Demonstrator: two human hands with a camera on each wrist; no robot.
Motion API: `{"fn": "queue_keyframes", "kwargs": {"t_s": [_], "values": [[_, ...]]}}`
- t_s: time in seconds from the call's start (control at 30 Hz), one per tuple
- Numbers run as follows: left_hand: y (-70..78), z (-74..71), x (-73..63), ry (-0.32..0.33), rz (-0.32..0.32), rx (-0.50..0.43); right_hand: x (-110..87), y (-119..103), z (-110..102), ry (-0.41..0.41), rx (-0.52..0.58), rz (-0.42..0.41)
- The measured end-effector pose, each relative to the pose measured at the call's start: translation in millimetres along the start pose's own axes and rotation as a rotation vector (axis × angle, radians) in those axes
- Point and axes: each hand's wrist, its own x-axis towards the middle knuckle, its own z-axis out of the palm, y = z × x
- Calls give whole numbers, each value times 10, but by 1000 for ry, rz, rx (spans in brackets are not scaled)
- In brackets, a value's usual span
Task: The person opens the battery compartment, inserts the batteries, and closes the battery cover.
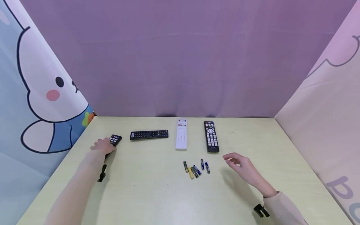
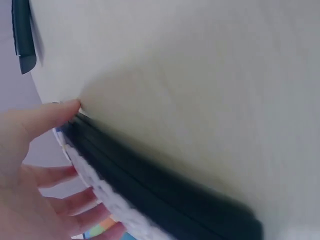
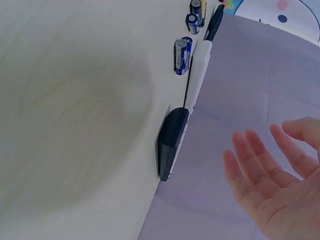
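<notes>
At the table's left side, my left hand (image 1: pixel 102 146) grips a black remote control (image 1: pixel 114 139) with light buttons. The left wrist view shows the thumb (image 2: pixel 62 112) at its near edge and the other fingers curled over the button side of the remote (image 2: pixel 150 182). My right hand (image 1: pixel 240 165) hovers above the table on the right, holding nothing, its fingers loosely bent. Nearest to it lie a black remote (image 1: pixel 211 137) with white buttons and several batteries (image 1: pixel 197 169) in a loose group, one of them yellow.
A white remote (image 1: pixel 181 134) lies upright in the middle, and another black remote (image 1: pixel 149 134) lies crosswise left of it. A purple cloth (image 1: pixel 180 62) hangs behind the table (image 1: pixel 152 200). Printed cloths with cartoon figures (image 1: pixel 53 90) flank both sides.
</notes>
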Motion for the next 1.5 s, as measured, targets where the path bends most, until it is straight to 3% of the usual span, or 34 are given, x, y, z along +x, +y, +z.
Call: {"fn": "queue_keyframes", "kwargs": {"t_s": [0.13, 0.37, 0.53, 0.67, 0.9, 1.13, 1.5], "values": [[88, 6, 46, 52, 46, 24, -6, 0, -2, -4, 11, 7], [378, 112, 97, 261, 367, -90, -14, 8, -14, -26, 20, 22], [620, 204, 122, 261, 505, -150, -16, 12, -25, -51, 38, 48], [731, 298, 167, 202, 532, -207, -6, 26, -24, -56, 43, 56], [910, 378, 191, 125, 457, -169, 8, 40, -28, -62, 45, 40], [973, 405, 192, 156, 421, -27, 3, 17, -56, -62, 50, 41], [1015, 380, 232, 223, 475, -53, -1, 31, -66, -52, 46, 35]]}}
